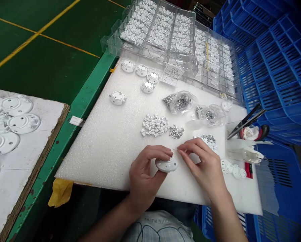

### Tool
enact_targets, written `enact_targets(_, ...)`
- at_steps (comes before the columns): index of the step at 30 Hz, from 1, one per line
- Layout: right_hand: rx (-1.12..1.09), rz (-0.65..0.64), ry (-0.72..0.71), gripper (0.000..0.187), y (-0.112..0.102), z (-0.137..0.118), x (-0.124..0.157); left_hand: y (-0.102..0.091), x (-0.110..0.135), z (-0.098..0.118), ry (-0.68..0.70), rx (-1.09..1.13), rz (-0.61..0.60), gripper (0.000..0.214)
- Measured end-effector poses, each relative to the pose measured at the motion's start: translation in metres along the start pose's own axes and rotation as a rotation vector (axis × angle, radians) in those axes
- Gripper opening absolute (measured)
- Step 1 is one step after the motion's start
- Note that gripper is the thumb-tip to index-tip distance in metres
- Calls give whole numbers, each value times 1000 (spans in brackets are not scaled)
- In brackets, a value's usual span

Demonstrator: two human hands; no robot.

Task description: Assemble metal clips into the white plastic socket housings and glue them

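Note:
My left hand (146, 173) grips a round white plastic housing (167, 165) between thumb and fingers, above the front of the foam-topped table. Small dark holes show along the housing's rim. Just right of it, my right hand (203, 161) is closed in a pinch, thumb against forefinger. A tiny metal part (173, 151) shows at those fingertips, too small to make out its exact kind. Beyond the hands lie a heap of small white plastic pieces (154, 125) and a smaller pile of little metal parts (176, 131).
Several finished-looking white housings (117, 97) sit at the table's back left. Bags of metal parts (183, 102) lie mid-table. Clear trays (160, 53) of white pieces line the back. A tool holder (241, 144) and blue crates (273, 67) stand at right.

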State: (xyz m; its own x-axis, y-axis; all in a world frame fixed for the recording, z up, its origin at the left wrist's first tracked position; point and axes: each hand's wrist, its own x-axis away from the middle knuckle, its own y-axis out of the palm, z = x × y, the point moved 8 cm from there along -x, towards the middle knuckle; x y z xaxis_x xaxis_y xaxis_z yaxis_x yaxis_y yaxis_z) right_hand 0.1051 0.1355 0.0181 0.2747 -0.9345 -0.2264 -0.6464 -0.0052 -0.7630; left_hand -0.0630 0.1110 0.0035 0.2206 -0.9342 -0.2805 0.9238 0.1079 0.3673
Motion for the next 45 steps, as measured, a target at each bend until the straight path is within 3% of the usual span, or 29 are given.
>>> enact_targets(4,-21,13,56,7,2,1,-3,1,-1,1,6,2,2,22)
enact_targets(10,30,17,17,6,11,-5,-5,1,-2,1,0,-50,-7,19)
enact_targets(16,-364,70,219,7,0,17,7,9,0,-8,-97,-104,-147,24)
enact_targets(20,-527,126,257,6,-9,20,12,17,1,-10,-103,-205,-287,23)
enact_targets(25,-491,143,206,8,-12,12,11,25,-1,-7,-80,-296,-366,22)
enact_targets(41,-315,177,80,13,-16,-1,12,25,-2,-8,-107,-330,-361,37)
enact_targets(45,-361,251,154,14,-20,7,16,24,0,-10,-121,-337,-358,34)
